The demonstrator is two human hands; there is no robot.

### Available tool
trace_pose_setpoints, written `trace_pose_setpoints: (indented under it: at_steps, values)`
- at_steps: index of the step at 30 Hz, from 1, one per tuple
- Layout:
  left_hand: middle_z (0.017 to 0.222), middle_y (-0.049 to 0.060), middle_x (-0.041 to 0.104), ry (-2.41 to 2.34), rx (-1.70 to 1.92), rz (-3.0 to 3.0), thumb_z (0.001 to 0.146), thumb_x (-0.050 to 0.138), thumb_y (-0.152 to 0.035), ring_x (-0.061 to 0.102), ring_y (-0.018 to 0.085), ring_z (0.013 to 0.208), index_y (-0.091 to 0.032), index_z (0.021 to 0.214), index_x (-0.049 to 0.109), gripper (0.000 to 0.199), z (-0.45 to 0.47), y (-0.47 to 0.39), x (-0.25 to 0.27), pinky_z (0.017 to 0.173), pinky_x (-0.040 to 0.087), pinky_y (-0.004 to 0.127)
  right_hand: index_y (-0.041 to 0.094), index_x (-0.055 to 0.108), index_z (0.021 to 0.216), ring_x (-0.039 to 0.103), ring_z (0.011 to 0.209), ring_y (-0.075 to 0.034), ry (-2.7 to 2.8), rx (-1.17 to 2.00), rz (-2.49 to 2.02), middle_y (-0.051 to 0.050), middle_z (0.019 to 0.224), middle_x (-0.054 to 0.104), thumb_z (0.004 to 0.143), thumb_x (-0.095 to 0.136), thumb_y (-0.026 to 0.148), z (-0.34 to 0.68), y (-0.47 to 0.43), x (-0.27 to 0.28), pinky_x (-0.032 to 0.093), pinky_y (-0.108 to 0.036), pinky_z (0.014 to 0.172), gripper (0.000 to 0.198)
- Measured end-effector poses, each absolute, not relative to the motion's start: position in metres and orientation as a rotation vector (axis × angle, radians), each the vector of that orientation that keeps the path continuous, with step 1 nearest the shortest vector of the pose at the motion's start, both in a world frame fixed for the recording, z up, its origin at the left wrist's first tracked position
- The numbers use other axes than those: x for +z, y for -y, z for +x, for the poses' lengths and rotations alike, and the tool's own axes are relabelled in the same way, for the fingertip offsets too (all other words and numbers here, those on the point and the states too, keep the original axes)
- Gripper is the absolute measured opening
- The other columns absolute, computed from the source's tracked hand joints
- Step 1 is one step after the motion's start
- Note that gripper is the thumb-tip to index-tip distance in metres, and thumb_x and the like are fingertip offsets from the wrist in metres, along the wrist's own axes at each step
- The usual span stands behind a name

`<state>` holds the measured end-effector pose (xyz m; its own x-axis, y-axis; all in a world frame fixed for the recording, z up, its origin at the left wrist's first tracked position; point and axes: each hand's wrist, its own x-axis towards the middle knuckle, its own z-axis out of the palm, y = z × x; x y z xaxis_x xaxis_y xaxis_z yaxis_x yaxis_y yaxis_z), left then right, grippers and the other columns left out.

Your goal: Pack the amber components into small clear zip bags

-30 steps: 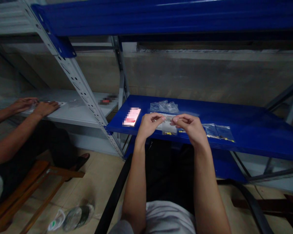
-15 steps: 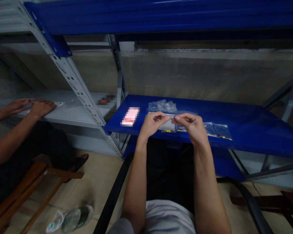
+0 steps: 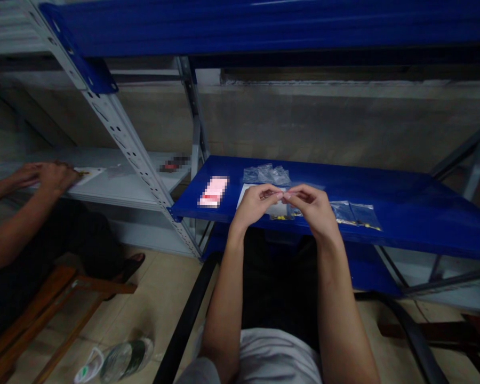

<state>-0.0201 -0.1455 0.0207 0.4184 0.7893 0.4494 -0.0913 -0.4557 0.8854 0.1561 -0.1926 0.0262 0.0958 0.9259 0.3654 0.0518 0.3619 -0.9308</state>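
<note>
My left hand and my right hand meet fingertip to fingertip above the blue shelf. Both are closed in a pinch on the top edge of a small clear zip bag. The bag hangs below my fingers, with small yellow and dark pieces at its bottom. A white sheet of paper lies beneath, partly covered by my left hand. To the right of my right hand lie flat clear bags with yellow pieces in them; another is partly hidden behind that hand.
Clear bags with no visible contents lie behind my hands. A blurred-out pink and white item is at left. Beyond the metal post, another person's hands work over a grey shelf. A large bottle lies on the floor.
My left hand has slid right along the bag's top edge until it meets my right hand. The other person's hand has shifted left, uncovering small pieces on white paper.
</note>
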Motion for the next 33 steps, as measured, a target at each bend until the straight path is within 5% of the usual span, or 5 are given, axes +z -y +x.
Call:
trace_pose_setpoints:
  at_steps: [22, 28, 33]
  values:
    - [0.082, 0.007, 0.078, -0.691, 1.187, 1.834, 0.091, 0.074, -0.032, 0.071, 0.017, 0.074, -0.014, 0.088, 0.079, 0.019, -0.010, 0.150, 0.025, 0.071, 0.053, 0.027, 0.021, 0.074, 0.081, 0.070, 0.073, -0.018, 1.394, 0.703, -1.053, -0.003, 0.077, 0.075, 0.082, 0.084, 0.041, 0.169, 0.200, 0.029, 0.053, -0.030, 0.069, 0.022]
    - [0.086, 0.007, 0.078, -0.667, 1.103, 1.665, 0.088, 0.081, -0.031, 0.076, 0.019, 0.074, -0.015, 0.124, 0.072, 0.041, -0.006, 0.150, 0.021, 0.074, 0.059, 0.029, 0.021, 0.074, 0.084, 0.070, 0.067, -0.019, 1.205, 0.683, -1.105, -0.003, 0.072, 0.075, 0.079, 0.085, 0.043, 0.177, 0.200, 0.028, 0.052, -0.029, 0.062, 0.024]
    - [0.088, 0.007, 0.078, -0.674, 1.062, 1.678, 0.090, 0.077, -0.027, 0.075, 0.017, 0.074, -0.014, 0.102, 0.075, 0.018, -0.001, 0.147, 0.018, 0.074, 0.059, 0.027, 0.021, 0.073, 0.085, 0.072, 0.069, -0.020, 1.121, 0.693, -1.122, -0.003, 0.072, 0.075, 0.076, 0.087, 0.045, 0.183, 0.200, 0.028, 0.051, -0.027, 0.058, 0.029]
